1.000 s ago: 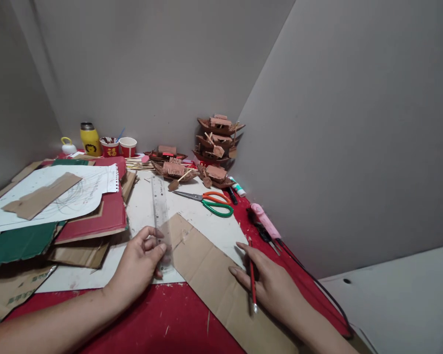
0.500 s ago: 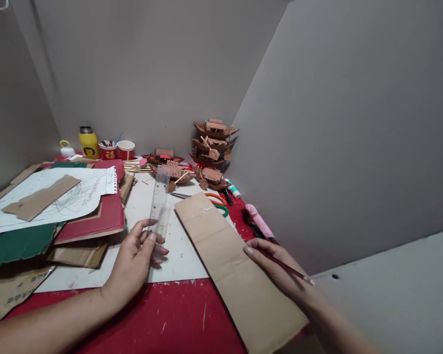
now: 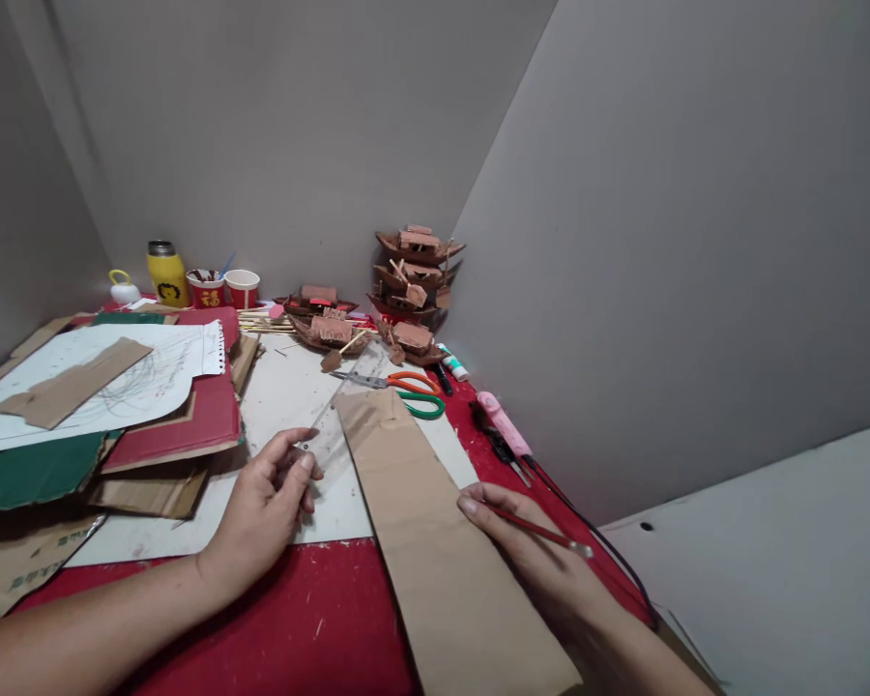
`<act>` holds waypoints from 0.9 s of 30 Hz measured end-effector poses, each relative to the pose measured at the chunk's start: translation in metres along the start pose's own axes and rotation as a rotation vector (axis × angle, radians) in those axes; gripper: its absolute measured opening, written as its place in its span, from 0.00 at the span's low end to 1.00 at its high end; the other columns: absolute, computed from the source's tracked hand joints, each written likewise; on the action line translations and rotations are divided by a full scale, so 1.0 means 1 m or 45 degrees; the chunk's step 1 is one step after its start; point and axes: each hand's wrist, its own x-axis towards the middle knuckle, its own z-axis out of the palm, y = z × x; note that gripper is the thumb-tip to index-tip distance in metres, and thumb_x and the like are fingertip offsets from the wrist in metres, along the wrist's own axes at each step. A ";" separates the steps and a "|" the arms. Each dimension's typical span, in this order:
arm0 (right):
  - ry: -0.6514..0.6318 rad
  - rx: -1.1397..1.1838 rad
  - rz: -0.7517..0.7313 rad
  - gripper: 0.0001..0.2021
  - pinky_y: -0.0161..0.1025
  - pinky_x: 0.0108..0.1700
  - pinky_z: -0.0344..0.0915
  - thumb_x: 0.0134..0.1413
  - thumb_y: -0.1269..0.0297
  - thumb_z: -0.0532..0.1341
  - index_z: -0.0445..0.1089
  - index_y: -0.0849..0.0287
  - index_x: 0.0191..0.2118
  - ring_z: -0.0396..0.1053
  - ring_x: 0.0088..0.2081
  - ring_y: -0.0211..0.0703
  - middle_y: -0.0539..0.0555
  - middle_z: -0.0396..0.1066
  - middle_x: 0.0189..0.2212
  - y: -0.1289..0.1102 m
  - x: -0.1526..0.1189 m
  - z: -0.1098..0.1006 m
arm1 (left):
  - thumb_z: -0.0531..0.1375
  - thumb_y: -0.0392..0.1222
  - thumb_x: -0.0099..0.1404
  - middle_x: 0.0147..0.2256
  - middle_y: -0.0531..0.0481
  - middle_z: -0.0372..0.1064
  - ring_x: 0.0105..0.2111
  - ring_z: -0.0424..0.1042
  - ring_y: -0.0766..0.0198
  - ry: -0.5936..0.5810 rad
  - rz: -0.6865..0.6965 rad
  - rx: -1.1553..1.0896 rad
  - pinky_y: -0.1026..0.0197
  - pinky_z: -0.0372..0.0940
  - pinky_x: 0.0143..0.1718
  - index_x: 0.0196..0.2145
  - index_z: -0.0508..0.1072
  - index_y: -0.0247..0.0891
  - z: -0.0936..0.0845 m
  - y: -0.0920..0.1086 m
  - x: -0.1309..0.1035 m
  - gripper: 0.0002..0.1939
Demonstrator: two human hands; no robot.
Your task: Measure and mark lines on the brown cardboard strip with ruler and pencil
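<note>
Between the thumb and fingers of my left hand (image 3: 265, 503) is a clear plastic ruler (image 3: 328, 435), slanting away to the upper right, its far part hard to make out. My right hand (image 3: 526, 536) pinches the right edge of a long brown cardboard strip (image 3: 435, 532). A dark red pencil (image 3: 540, 532) lies across the same hand, its blunt end pointing back toward the wrist. The strip slants from the white sheet (image 3: 275, 387) down past the lower edge of view. Just beyond its far end sit scissors (image 3: 417, 391) with orange and green handles.
Brown model boats (image 3: 413, 271) stand stacked at the back, with more beside them. A pink glue gun (image 3: 504, 420) and its cable lie along the right wall. Cardboard and paper pile up (image 3: 181, 430) on the left. A yellow bottle (image 3: 166, 275) and paper cups (image 3: 243, 288) stand behind.
The ruler has tilted from nearly upright to slanting right, its far end lower behind the strip. The cardboard strip and my right hand have shifted slightly left, uncovering more of the scissors.
</note>
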 end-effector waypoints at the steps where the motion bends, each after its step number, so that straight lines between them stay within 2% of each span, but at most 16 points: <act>1: 0.023 0.042 0.032 0.19 0.36 0.28 0.65 0.55 0.46 0.58 0.72 0.58 0.36 0.69 0.27 0.43 0.52 0.72 0.28 0.001 0.000 0.001 | 0.56 0.50 0.65 0.29 0.54 0.68 0.20 0.64 0.70 0.009 0.005 -0.001 0.67 0.61 0.19 0.51 0.66 0.37 0.000 0.000 0.000 0.20; 4: -0.056 0.012 -0.018 0.19 0.35 0.28 0.65 0.57 0.45 0.57 0.71 0.59 0.35 0.69 0.28 0.42 0.51 0.72 0.27 -0.002 -0.001 0.011 | 0.55 0.51 0.66 0.30 0.54 0.68 0.18 0.61 0.71 0.052 0.038 0.002 0.67 0.58 0.18 0.51 0.65 0.38 -0.001 0.000 0.002 0.20; 7: -0.114 -0.186 -0.211 0.19 0.34 0.29 0.64 0.58 0.47 0.57 0.70 0.59 0.30 0.67 0.28 0.41 0.51 0.70 0.26 -0.004 0.000 0.019 | 0.54 0.51 0.67 0.30 0.55 0.68 0.17 0.59 0.72 0.060 0.055 0.045 0.68 0.55 0.17 0.50 0.66 0.39 -0.001 0.000 0.002 0.18; 9: 0.048 -0.298 -0.321 0.18 0.35 0.30 0.65 0.60 0.49 0.55 0.69 0.58 0.31 0.67 0.27 0.41 0.51 0.70 0.26 -0.003 0.002 0.018 | 0.56 0.50 0.66 0.29 0.55 0.68 0.20 0.63 0.70 0.049 0.080 0.098 0.67 0.58 0.21 0.45 0.68 0.38 -0.001 0.001 0.002 0.15; 12: 0.428 -0.371 -0.417 0.13 0.36 0.32 0.66 0.63 0.54 0.54 0.69 0.56 0.37 0.69 0.27 0.42 0.52 0.72 0.27 0.000 0.004 0.006 | 0.56 0.47 0.66 0.27 0.54 0.69 0.28 0.68 0.65 -0.030 0.138 0.190 0.64 0.63 0.32 0.34 0.70 0.38 -0.002 0.001 0.001 0.10; 14: 0.576 -0.446 -0.577 0.09 0.39 0.38 0.68 0.64 0.59 0.54 0.68 0.55 0.42 0.72 0.33 0.45 0.55 0.74 0.32 -0.003 0.006 -0.002 | 0.55 0.46 0.66 0.26 0.53 0.69 0.30 0.68 0.64 -0.148 0.147 0.249 0.63 0.62 0.35 0.30 0.69 0.38 -0.002 0.000 0.000 0.11; 15: 0.577 -0.512 -0.720 0.08 0.42 0.43 0.69 0.63 0.61 0.55 0.67 0.54 0.45 0.73 0.39 0.47 0.57 0.75 0.38 -0.006 0.008 -0.005 | 0.55 0.45 0.67 0.26 0.53 0.69 0.29 0.68 0.64 -0.214 0.141 0.271 0.63 0.62 0.35 0.29 0.69 0.38 -0.002 -0.001 0.000 0.11; 16: 0.527 -0.597 -0.881 0.11 0.46 0.49 0.67 0.62 0.63 0.57 0.65 0.54 0.49 0.72 0.46 0.50 0.59 0.73 0.45 -0.009 0.010 -0.006 | 0.54 0.45 0.67 0.26 0.52 0.69 0.29 0.68 0.64 -0.275 0.132 0.280 0.63 0.61 0.34 0.29 0.69 0.38 -0.002 -0.002 -0.001 0.12; 18: 0.319 -0.795 -1.175 0.21 0.55 0.58 0.59 0.58 0.64 0.61 0.60 0.53 0.56 0.63 0.57 0.56 0.62 0.68 0.55 -0.017 0.015 -0.005 | 0.54 0.45 0.68 0.27 0.52 0.69 0.30 0.68 0.64 -0.381 0.100 0.254 0.62 0.61 0.34 0.30 0.70 0.38 -0.001 -0.004 -0.002 0.12; 20: 0.125 -0.957 -1.345 0.27 0.61 0.62 0.51 0.56 0.64 0.63 0.57 0.55 0.60 0.58 0.61 0.57 0.63 0.65 0.58 -0.025 0.021 0.001 | 0.54 0.46 0.68 0.27 0.52 0.70 0.30 0.68 0.64 -0.467 0.065 0.190 0.62 0.62 0.34 0.31 0.70 0.37 0.000 -0.004 -0.004 0.12; 22: 0.007 -1.049 -1.408 0.26 0.62 0.63 0.49 0.57 0.66 0.62 0.58 0.57 0.60 0.62 0.58 0.56 0.63 0.69 0.54 -0.030 0.027 0.008 | 0.54 0.47 0.68 0.27 0.52 0.69 0.29 0.68 0.64 -0.534 0.030 0.144 0.63 0.62 0.34 0.31 0.70 0.37 0.001 -0.004 -0.006 0.12; 23: -0.039 -1.066 -1.421 0.23 0.61 0.61 0.52 0.58 0.66 0.61 0.59 0.58 0.59 0.66 0.54 0.54 0.62 0.72 0.50 -0.031 0.030 0.010 | 0.55 0.47 0.68 0.27 0.52 0.69 0.29 0.67 0.64 -0.557 0.015 0.134 0.63 0.61 0.34 0.31 0.70 0.37 0.001 -0.003 -0.007 0.13; 25: -0.139 -1.063 -1.407 0.19 0.54 0.51 0.64 0.60 0.66 0.59 0.62 0.60 0.56 0.71 0.42 0.50 0.60 0.74 0.39 -0.030 0.032 0.012 | 0.54 0.48 0.68 0.26 0.52 0.68 0.29 0.66 0.65 -0.596 -0.012 0.128 0.63 0.61 0.33 0.31 0.69 0.36 0.002 -0.002 -0.008 0.13; 27: -0.233 -1.022 -1.338 0.18 0.44 0.38 0.69 0.61 0.64 0.58 0.63 0.62 0.55 0.70 0.33 0.46 0.58 0.72 0.32 -0.024 0.033 0.011 | 0.54 0.49 0.68 0.26 0.53 0.67 0.29 0.66 0.65 -0.590 -0.010 0.136 0.63 0.61 0.33 0.31 0.69 0.36 0.001 -0.001 -0.006 0.14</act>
